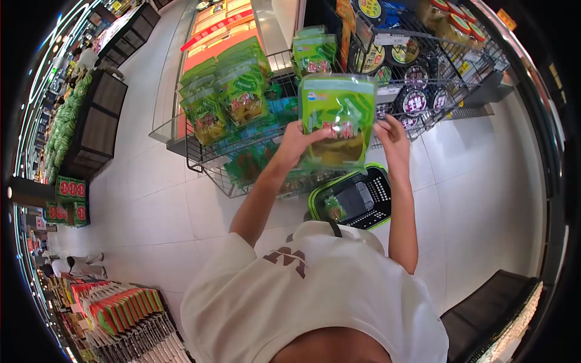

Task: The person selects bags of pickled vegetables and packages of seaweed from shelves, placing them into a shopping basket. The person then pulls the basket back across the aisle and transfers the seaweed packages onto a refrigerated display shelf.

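Green packet (339, 112): upper centre of the frame.
Left hand (295, 143): thumb across the packet's front, gripping its left edge.
Right hand (396, 144): fingers curled narrow by its right edge; contact is hard to tell.
Basket (382, 186): below the packet, right of centre.

left fingers (319, 134): grip green packet (336, 112) | right fingers (394, 125): at its edge | basket (312, 204): below

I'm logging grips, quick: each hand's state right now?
Left hand: closed, holding the green packet, thumb across its front.
Right hand: fingers curled at the packet's right edge; whether it grips cannot be told.
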Tool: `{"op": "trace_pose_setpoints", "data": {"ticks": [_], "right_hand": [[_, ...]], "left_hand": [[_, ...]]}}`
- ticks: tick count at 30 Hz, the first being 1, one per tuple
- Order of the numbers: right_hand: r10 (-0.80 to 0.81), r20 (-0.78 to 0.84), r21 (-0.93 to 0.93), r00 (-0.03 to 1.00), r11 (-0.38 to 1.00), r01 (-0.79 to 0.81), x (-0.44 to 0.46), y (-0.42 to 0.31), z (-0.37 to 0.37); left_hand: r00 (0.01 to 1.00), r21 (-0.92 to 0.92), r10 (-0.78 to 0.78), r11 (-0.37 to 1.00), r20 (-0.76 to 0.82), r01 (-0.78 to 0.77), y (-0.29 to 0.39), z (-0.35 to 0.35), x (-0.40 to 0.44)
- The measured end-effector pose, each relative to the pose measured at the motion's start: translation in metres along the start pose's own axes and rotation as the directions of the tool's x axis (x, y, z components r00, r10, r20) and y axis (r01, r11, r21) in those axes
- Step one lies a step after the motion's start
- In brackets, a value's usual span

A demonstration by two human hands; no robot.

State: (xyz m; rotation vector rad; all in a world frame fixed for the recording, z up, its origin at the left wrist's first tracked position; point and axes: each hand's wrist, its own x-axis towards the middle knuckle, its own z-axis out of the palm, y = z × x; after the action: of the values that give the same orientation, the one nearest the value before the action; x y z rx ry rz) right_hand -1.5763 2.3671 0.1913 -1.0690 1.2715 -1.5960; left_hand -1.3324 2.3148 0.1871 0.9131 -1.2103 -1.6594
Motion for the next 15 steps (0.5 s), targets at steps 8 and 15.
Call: {"op": "trace_pose_setpoints", "data": {"ticks": [8, 15], "right_hand": [[0.260, -0.247, 0.011, 0.933, 0.964, -0.266, -0.118, 0.056, -0.098], [0.392, -0.453, 0.115, 0.801, 0.916, -0.384, -0.197, 0.088, -0.143]], "left_hand": [[0.959, 0.208, 0.195, 0.966, -0.208, -0.151, -0.017, -0.081, 0.182], [0.891, 0.879, 0.227, 0.375, -0.394, 0.293, -0.075, -0.074, 0.219]]}}
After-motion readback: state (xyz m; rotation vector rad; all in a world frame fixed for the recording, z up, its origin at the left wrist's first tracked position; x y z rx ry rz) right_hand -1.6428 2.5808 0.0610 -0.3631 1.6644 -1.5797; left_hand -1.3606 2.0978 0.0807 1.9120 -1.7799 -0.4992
